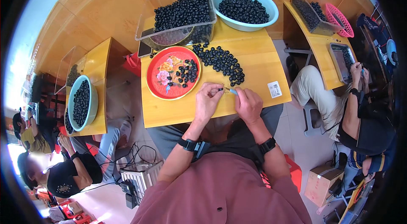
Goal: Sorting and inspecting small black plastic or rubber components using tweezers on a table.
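My left hand (207, 99) pinches a small round black piece (221, 89) between thumb and fingertips, above the near part of the yellow table (258, 65). Closed around a thin tool with a light blue handle (232, 91), my right hand (249, 104) points its metal tip at that piece; whether they touch is too small to tell. Loose black round pieces (218, 59) lie spread just beyond both hands. A red flowered round tray (159, 86) with a gold rim sits left of them, with more such pieces on its right half.
At the table's back stand a clear plastic bin (146, 14) and a light blue basin (274, 12), both full of black pieces. A dark phone (144, 49) lies by the bin. A white label (274, 89) is on the right. People sit at side tables left and right.
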The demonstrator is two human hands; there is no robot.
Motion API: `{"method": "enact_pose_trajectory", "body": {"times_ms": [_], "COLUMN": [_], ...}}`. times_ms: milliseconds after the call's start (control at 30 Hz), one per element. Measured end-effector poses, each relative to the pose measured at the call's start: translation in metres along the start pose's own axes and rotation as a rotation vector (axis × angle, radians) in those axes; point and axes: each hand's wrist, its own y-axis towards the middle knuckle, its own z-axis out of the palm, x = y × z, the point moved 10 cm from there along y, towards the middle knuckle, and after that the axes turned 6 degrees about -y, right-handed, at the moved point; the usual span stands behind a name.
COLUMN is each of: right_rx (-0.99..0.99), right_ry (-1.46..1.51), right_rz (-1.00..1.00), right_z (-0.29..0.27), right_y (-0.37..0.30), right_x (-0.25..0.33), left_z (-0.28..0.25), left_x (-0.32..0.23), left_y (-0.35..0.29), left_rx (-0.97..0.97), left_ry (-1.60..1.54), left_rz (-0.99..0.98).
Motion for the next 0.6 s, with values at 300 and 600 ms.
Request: {"method": "enact_pose_trajectory", "body": {"times_ms": [300,600], "right_rx": [0.039,0.06], "right_ry": [0.003,-0.007], "right_rz": [-0.085,-0.095], "right_z": [0.002,0.002], "right_y": [0.002,0.002], "right_x": [0.011,0.011], "left_z": [0.003,0.005], "left_x": [0.007,0.005], "left_y": [-0.002,-0.003], "left_rx": [0.03,0.04], "left_ry": [-0.013,0.023], "left_rz": [0.02,0.019]}}
